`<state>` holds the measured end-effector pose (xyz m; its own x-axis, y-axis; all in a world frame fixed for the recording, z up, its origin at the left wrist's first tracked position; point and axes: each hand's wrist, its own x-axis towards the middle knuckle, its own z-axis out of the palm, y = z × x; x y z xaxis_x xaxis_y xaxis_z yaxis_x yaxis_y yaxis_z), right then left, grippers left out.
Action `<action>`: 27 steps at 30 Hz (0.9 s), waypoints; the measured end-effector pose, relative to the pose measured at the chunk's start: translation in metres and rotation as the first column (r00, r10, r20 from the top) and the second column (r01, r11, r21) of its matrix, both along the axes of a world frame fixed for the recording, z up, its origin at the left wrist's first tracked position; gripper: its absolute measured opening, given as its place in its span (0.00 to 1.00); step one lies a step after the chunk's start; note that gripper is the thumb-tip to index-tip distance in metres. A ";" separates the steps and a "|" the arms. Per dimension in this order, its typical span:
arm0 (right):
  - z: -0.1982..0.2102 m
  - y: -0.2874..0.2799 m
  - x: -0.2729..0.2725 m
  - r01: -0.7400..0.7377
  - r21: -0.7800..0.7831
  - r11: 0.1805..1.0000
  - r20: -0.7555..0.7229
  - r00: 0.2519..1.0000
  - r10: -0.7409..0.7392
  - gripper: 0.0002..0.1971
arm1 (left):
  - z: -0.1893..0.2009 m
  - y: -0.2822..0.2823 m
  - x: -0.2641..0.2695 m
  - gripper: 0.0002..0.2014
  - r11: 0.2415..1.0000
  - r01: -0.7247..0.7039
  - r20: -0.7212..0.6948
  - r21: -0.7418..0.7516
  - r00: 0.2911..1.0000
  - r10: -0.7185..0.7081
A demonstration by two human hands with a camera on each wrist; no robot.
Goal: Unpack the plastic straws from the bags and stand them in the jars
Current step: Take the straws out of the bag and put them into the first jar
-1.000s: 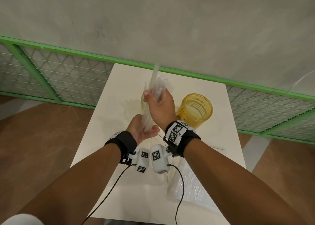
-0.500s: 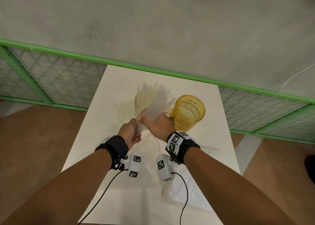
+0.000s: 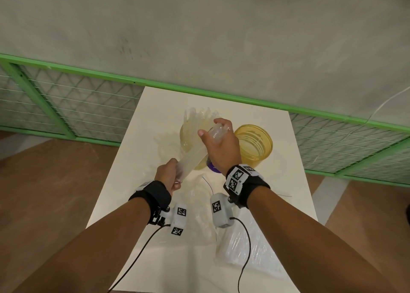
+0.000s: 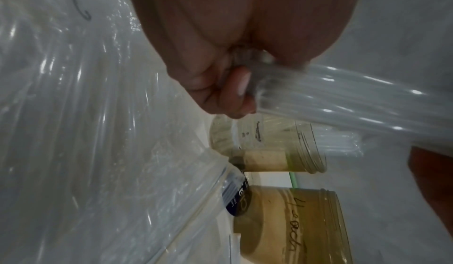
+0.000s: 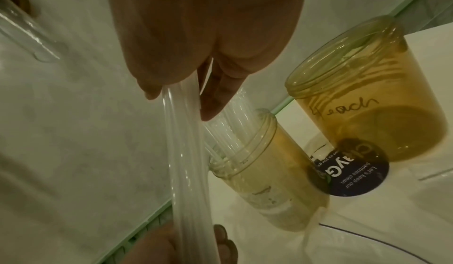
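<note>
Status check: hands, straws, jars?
Left hand and right hand grip one straw bundle, tilted. Left jar holds straws; amber jar looks empty. Nothing blocking.

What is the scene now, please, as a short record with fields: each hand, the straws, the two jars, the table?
left hand: grips the lower end of the straw bundle
right hand: grips the upper end of the same bundle
straw bundle: clear, held slanted above the table
left jar: upright, already holds straws
right jar: amber, upright, no straws seen inside
bags: clear plastic, lying on the near part of the table
table: white
</note>
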<state>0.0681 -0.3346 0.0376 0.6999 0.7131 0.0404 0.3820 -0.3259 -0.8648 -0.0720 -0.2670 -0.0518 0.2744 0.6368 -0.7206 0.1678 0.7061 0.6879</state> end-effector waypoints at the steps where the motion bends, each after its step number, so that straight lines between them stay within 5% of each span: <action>1: -0.002 0.000 0.000 0.003 0.012 1.000 -0.009 1.000 -0.003 0.24 | 0.001 -0.002 0.001 0.09 1.000 0.005 0.011 -0.012 1.000 -0.005; 5: -0.004 0.001 -0.005 0.016 0.020 1.000 0.002 1.000 -0.016 0.23 | 0.006 -0.010 0.008 0.13 0.997 0.001 0.092 -0.079 0.996 0.006; 15: -0.014 0.008 -0.008 0.112 0.020 0.994 -0.227 0.968 -0.105 0.38 | 0.013 -0.010 0.014 0.12 0.993 -0.052 0.162 -0.106 0.984 0.069; 20: -0.018 0.001 -0.010 -0.041 0.081 0.996 -0.229 0.972 0.059 0.19 | 0.017 -0.013 0.021 0.17 0.999 -0.019 0.136 -0.036 0.990 0.024; 27: -0.016 -0.008 -0.005 -0.224 -0.038 0.974 -0.179 0.960 0.214 0.11 | 0.009 -0.012 0.019 0.12 0.999 -0.038 0.047 0.024 0.998 0.037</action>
<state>0.0630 -0.3423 0.0214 0.5190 0.8472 -0.1132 0.2959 -0.3023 -0.9061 -0.0532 -0.2791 -0.0431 0.2830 0.6648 -0.6913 0.1090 0.6938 0.7119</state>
